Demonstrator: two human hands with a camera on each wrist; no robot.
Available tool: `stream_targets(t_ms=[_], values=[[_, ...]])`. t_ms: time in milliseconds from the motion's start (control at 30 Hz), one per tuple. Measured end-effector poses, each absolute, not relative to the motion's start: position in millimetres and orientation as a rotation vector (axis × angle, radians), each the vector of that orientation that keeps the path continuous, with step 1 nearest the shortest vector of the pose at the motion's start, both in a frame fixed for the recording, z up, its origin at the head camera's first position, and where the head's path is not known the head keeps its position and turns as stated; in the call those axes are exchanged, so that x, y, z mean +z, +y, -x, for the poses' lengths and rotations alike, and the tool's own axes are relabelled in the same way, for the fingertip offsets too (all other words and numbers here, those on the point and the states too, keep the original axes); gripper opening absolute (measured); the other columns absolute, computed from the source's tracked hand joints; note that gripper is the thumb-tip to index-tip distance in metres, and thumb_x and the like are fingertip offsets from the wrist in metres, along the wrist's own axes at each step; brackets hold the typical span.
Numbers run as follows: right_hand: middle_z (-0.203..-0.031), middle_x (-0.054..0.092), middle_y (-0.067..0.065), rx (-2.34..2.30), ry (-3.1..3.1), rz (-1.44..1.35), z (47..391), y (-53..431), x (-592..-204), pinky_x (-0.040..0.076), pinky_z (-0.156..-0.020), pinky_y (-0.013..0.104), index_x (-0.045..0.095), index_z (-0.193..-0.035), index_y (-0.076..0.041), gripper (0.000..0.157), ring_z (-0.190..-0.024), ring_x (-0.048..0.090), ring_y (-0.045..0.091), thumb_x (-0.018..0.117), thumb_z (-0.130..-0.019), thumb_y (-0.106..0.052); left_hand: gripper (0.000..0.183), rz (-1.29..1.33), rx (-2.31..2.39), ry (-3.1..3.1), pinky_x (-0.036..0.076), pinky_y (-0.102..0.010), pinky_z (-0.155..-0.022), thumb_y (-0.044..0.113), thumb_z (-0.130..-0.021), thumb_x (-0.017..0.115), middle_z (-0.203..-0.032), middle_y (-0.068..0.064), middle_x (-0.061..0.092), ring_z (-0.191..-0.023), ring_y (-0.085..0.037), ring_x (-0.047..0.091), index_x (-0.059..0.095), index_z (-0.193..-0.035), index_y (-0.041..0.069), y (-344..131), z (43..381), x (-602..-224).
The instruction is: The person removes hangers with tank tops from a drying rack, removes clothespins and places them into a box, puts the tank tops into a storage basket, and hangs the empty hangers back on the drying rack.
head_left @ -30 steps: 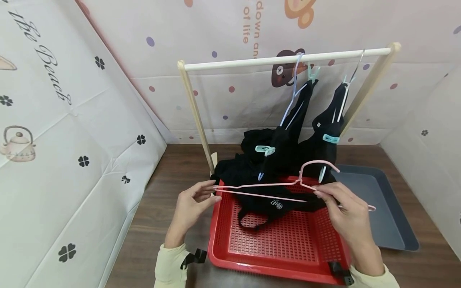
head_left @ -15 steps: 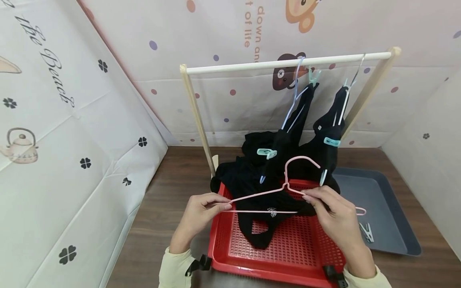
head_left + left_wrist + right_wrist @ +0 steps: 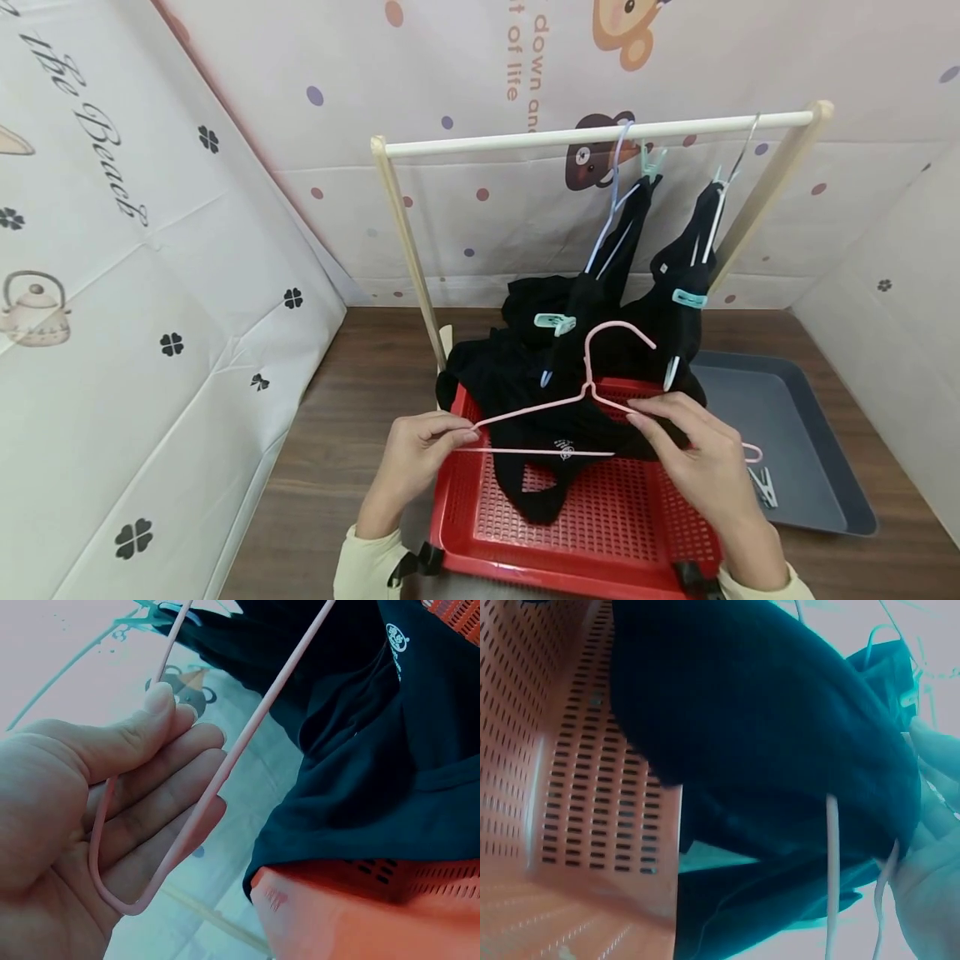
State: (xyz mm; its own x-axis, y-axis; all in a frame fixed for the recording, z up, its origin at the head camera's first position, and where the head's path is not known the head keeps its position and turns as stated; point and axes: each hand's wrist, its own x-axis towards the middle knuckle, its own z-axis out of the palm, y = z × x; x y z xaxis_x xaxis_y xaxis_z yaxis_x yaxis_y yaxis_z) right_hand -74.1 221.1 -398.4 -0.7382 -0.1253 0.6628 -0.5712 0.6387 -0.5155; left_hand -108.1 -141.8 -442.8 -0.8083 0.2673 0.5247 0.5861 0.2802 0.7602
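A pink hanger [image 3: 587, 358] is held level above the red basket, its hook pointing up. My left hand [image 3: 416, 458] pinches its left shoulder between thumb and fingertips; the left wrist view shows the hanger's rounded end [image 3: 131, 906] across the palm. At the right shoulder my right hand [image 3: 708, 462] pinches the hanger. A black garment [image 3: 540, 504] with a white logo and a strap-like loop covers part of the hanger's right half. In the right wrist view the black cloth [image 3: 765, 712] lies by my fingers, and the hanger's end comes out from it.
A rack with a white rod [image 3: 510, 142] stands behind. Black garments hang from it on a blue hanger [image 3: 617, 175] and a white hanger [image 3: 717, 221], with teal clothespins [image 3: 690, 298]. The red basket [image 3: 555, 577] is below; a grey tray [image 3: 817, 467] with a clothespin [image 3: 763, 487] is at right.
The hanger has come lower and nearer, and its hook has turned upright and shifted left. The left hand has moved slightly right and down; the black garment's loop hangs lower.
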Motion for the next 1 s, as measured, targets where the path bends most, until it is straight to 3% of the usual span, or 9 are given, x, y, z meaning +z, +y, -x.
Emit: stream_targets(t_ms=[200, 467, 633, 867, 1000], values=[[-0.106, 0.075, -0.004, 0.926, -2.319, -0.512, 71, 237, -402, 0.044, -0.091, 0.005, 0.081, -0.112, -0.011, 0.045, -0.102, 0.064, -0.005, 0.091, -0.073, 0.011, 0.017, 0.748, -1.499, -2.234, 0.053, -0.019, -0.061, -0.005, -0.087, 0.083, -0.091, -0.003, 0.079, -0.07, -0.012, 0.065, 0.085, -0.097, 0.008, -149, 107, -444], [-0.098, 0.074, -0.009, 0.842, -2.412, -0.451, 67, 247, -400, 0.044, -0.072, 0.008, 0.081, -0.1, -0.017, 0.035, -0.089, 0.064, -0.002, 0.088, -0.079, 0.01, 0.01, 0.761, -1.524, -2.215, 0.056, -0.019, -0.064, 0.0, -0.09, 0.083, -0.092, -0.009, 0.079, -0.071, -0.018, 0.07, 0.084, -0.098, 0.006, -154, 106, -447], [-0.096, 0.075, -0.007, 0.793, -2.389, -0.415, 69, 251, -400, 0.045, -0.074, 0.007, 0.08, -0.098, -0.016, 0.034, -0.091, 0.064, -0.005, 0.087, -0.079, 0.012, 0.01, 0.745, -1.54, -2.209, 0.058, -0.021, -0.066, -0.001, -0.089, 0.083, -0.091, -0.01, 0.079, -0.072, -0.021, 0.072, 0.084, -0.097, 0.006, -157, 105, -447], [-0.092, 0.075, -0.003, 0.771, -2.387, -0.328, 68, 261, -399, 0.042, -0.067, 0.012, 0.08, -0.099, -0.014, 0.031, -0.083, 0.058, -0.005, 0.088, -0.079, 0.008, 0.009, 0.717, -1.627, -2.208, 0.062, -0.027, -0.072, -0.001, -0.091, 0.082, -0.094, -0.006, 0.079, -0.077, -0.028, 0.076, 0.084, -0.098, 0.004, -166, 103, -450], [-0.092, 0.075, -0.002, 0.775, -2.42, -0.286, 67, 263, -398, 0.043, -0.071, 0.007, 0.08, -0.1, -0.012, 0.026, -0.085, 0.06, -0.005, 0.088, -0.082, 0.006, 0.013, 0.723, -1.622, -2.209, 0.061, -0.025, -0.073, -0.005, -0.09, 0.081, -0.093, -0.006, 0.079, -0.078, -0.026, 0.077, 0.084, -0.098, 0.005, -171, 102, -452]])
